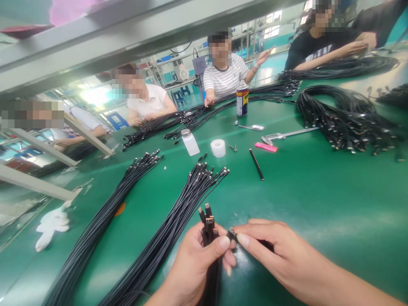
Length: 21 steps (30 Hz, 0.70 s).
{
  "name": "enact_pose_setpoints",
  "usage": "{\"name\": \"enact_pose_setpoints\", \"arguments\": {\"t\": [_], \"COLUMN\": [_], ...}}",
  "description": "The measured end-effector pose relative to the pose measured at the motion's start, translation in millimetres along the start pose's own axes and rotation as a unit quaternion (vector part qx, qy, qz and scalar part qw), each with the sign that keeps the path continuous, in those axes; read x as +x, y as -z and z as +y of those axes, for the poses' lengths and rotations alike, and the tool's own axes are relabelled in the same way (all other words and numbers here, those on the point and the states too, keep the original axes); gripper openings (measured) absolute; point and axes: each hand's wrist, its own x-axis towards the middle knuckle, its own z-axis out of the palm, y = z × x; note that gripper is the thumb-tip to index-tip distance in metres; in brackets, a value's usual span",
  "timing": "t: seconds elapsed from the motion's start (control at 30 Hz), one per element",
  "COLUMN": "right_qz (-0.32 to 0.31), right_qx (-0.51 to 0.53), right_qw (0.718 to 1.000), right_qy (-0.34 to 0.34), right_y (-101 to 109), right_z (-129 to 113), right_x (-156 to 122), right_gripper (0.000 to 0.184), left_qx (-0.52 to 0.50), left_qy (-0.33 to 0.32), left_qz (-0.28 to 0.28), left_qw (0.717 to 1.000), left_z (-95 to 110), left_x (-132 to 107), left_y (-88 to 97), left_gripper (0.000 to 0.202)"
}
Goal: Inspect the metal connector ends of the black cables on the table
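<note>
My left hand [204,259] is closed around several black cables [208,227], their metal-tipped plugs pointing up above the fingers. Its thumb and fingertip also touch one cable plug [230,233] at the right. My right hand [274,246] pinches that same plug between thumb and forefinger, and the two hands nearly meet there. Part of a black cable shows under the right palm; the rest is hidden. Just left of my hands lies a long bundle of black cables [178,212], its plug ends fanned out at the far end.
Another cable bundle [108,216] lies further left, beside a white glove [52,225]. Beyond my hands are a tape roll [218,148], white bottle [190,143], spray can [242,100], caliper [287,134], black rod [256,164] and coiled cables [338,114]. Several people sit across the green table [318,191].
</note>
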Motion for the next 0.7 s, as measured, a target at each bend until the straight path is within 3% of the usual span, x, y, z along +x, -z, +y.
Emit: {"name": "enact_pose_setpoints", "arguments": {"t": [0.4,0.6,0.7], "right_qz": [0.007,0.061,0.037], "right_qx": [0.017,0.002,0.005], "right_qw": [1.000,0.998,0.999], "right_qy": [0.009,-0.025,-0.016], "right_y": [-1.2,0.6,1.4], "right_z": [1.2,7.1,5.2], "right_x": [-0.1,-0.1,-1.6], "right_gripper": [0.036,0.035,0.035], "left_qx": [0.022,0.016,0.016], "left_qy": [0.004,0.013,0.014], "left_qz": [-0.009,-0.003,-0.001], "left_qw": [1.000,1.000,1.000], "left_z": [-2.1,-1.0,-0.5], "left_x": [0.2,0.9,0.8], "left_y": [2.9,2.3,1.7], "left_gripper": [0.021,0.020,0.021]}}
